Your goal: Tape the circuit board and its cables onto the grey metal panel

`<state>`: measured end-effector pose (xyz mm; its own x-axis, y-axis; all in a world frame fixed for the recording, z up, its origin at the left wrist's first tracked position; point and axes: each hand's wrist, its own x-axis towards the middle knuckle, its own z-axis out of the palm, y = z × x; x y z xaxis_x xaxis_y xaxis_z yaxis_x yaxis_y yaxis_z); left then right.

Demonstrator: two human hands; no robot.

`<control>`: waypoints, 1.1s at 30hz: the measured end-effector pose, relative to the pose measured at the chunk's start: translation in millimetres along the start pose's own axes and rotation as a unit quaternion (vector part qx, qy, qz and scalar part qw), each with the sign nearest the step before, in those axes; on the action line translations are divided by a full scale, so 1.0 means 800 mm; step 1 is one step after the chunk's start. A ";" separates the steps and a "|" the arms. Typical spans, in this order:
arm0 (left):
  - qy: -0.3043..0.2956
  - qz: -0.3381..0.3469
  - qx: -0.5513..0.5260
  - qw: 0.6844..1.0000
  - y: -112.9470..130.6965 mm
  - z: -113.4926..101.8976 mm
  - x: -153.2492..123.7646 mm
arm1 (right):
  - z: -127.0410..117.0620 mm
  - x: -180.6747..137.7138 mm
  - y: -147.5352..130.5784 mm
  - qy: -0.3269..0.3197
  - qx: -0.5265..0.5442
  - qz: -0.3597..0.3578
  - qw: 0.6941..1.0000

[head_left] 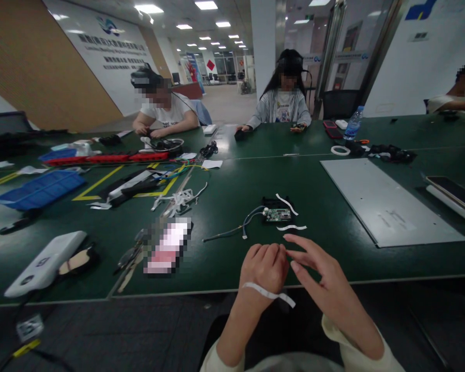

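Left hand (264,266) curled (grip unclear), white strip (269,295) across its wrist, right hand (321,269) spread alongside

On the green table (232,181), we saw at left a blue tray (39,188) beside a yellow outline (98,183) and, nearer the edge, a white device (42,266). At right we noted a flat grey panel (391,199), with a clear bottle (353,125) beyond it. Opposite us sat a white-shirted person (168,114) and a striped-sleeved person (282,106).
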<state>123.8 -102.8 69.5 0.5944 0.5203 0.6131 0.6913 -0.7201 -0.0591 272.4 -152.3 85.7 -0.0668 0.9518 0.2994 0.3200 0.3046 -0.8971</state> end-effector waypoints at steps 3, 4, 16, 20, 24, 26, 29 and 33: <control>0.001 -0.024 0.009 1.000 -0.006 0.008 0.002 | -0.006 0.005 0.013 0.017 0.077 0.047 0.996; -0.006 -0.037 0.011 0.999 -0.010 0.011 0.002 | -0.009 0.006 0.019 0.028 0.086 0.060 0.994; -0.128 -0.121 -0.025 0.984 -0.110 0.075 0.079 | -0.118 0.049 0.159 0.129 -0.087 0.124 0.980; -0.145 -0.152 -0.029 0.977 -0.137 0.121 0.104 | -0.166 0.109 0.216 0.145 -0.269 0.125 0.944; -0.139 -0.164 -0.071 0.974 -0.159 0.146 0.094 | -0.194 0.165 0.271 0.166 -0.436 0.169 0.868; -0.127 -0.148 -0.113 0.974 -0.171 0.149 0.084 | -0.195 0.181 0.294 0.205 -0.487 0.207 0.823; -0.150 -0.129 -0.190 0.962 -0.187 0.149 0.071 | -0.189 0.188 0.322 0.253 -0.539 0.235 0.768; -0.237 -0.122 -0.269 0.925 -0.199 0.148 0.062 | -0.187 0.186 0.346 0.244 -0.559 0.264 0.747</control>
<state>92.2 92.0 16.1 0.6496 0.7484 0.1336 0.5998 -0.6125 0.5148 492.8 68.2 -69.8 0.6127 0.7192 0.3277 0.7879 -0.5884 -0.1816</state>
